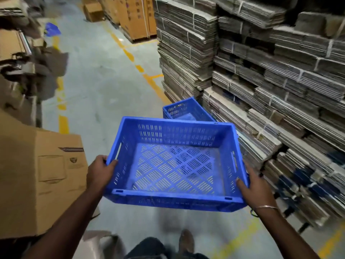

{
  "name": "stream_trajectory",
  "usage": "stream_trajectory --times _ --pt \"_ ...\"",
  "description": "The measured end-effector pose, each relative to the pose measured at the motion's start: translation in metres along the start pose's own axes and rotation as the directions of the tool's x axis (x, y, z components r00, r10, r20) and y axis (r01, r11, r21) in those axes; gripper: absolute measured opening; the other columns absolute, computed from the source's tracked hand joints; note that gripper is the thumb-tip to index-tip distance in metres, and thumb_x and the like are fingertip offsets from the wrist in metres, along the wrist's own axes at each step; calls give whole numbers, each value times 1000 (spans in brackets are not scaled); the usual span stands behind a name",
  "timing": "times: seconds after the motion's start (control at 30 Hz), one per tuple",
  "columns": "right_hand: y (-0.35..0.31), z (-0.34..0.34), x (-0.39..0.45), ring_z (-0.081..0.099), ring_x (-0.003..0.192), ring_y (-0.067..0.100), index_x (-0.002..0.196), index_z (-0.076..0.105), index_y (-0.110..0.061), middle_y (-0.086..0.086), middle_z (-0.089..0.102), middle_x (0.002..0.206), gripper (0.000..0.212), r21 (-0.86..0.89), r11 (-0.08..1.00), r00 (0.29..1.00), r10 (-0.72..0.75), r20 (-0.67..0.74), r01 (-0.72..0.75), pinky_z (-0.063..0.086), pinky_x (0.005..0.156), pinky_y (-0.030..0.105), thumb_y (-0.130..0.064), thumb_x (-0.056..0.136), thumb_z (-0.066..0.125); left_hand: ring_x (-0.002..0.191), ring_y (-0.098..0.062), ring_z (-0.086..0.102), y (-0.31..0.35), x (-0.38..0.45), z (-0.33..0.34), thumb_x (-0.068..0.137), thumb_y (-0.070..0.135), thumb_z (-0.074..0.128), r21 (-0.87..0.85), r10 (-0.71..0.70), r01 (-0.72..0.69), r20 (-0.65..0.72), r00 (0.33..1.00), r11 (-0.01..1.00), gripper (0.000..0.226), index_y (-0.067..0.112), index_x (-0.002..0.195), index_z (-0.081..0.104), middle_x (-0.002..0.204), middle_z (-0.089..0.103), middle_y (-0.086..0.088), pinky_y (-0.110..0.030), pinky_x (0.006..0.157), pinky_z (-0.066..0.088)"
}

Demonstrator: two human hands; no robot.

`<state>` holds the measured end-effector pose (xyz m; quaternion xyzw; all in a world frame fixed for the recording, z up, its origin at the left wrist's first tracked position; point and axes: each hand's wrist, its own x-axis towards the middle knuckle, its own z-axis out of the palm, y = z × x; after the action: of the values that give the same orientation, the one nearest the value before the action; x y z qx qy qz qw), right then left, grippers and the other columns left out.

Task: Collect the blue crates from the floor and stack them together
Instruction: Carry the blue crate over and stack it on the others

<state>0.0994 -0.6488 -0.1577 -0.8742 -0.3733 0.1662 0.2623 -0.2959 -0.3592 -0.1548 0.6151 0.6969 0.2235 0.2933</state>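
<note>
Hands (175,176) gripping blue crate (173,165) sides

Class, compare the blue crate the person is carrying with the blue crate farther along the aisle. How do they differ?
The carried crate is off the floor, gripped by the left hand and right hand; the far crate sits on the floor beside the cardboard bundles. The carried crate shows whole; the far crate is partly hidden behind it. Both are blue, slotted and empty.

Both forearms bare, no sleeves in view. Left hand (100,172) bare, no rings or watch visible. Right hand (252,186) bare; thin metal bangle (266,206) on the right wrist, with a dark band or thread just below it. Dark trousers (149,247) at the bottom edge. One brownish shoe (185,240), blurred.
</note>
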Motion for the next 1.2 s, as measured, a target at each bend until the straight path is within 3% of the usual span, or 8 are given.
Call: stream_trajectory --times 0.2,0.43,0.57,0.67,0.83,0.97,1.1,1.2 --pt "-55 23 107 67 84 31 147 22 -47 5 68 95 74 -28 1000 1000 0 14 1 51 67 39 -33 86 62 77 -32 63 14 100 17 87 39 67 34 -32 33 -8 999 999 21 20 88 58 80 66 -3 -41 71 51" --pt "-113 79 211 66 92 27 146 27 -43 3 65 119 71 -45 998 999 46 12 -45 52 71 40 -38 85 62 81 -33 62 40 247 44 87 38 67 40 -2 -1 55 998 999 21 19 89 58 82 65 -6 -38 70 45" --pt "-148 102 249 66 96 26 138 30 -53 2 66 116 66 -6 994 994 109 -18 -110 55 77 43 -37 84 64 81 -33 62 74 338 48 87 36 67 44 60 -65 121 991 997 19 19 90 58 83 65 -6 -40 73 48" --pt "-169 108 275 64 102 22 140 38 -41 -2 64 116 63 92 986 989 141 -38 -137 52 78 37 -26 85 66 83 -34 61 108 400 59 87 31 66 49 113 -123 168 979 991 17 17 90 58 85 65 -8 -41 75 47" --pt "-167 128 293 67 98 22 143 34 -43 -6 67 112 65 168 930 935 343 -84 -326 54 78 42 -30 86 63 87 -33 61 173 458 110 70 42 56 34 215 -236 298 930 971 34 17 92 61 89 67 -9 -42 81 48" --pt "-144 137 331 67 97 27 142 33 -44 0 69 112 64 199 888 891 440 -113 -414 55 74 43 -39 84 58 87 -34 64 226 491 167 66 43 55 75 267 -320 391 881 945 40 15 94 61 87 67 -10 -40 77 47" --pt "-135 142 359 65 95 37 139 38 -42 16 68 109 62 219 829 809 554 -196 -514 49 72 41 -23 85 63 90 -36 64 278 517 216 65 44 57 87 300 -380 461 835 921 45 11 96 61 90 68 -13 -39 76 45" --pt "-132 139 379 64 96 39 141 40 -34 16 69 108 60 249 780 756 622 -206 -574 47 72 40 -22 86 63 92 -36 64 315 540 255 68 43 59 87 336 -437 511 791 895 41 12 96 60 91 67 -12 -39 77 44"
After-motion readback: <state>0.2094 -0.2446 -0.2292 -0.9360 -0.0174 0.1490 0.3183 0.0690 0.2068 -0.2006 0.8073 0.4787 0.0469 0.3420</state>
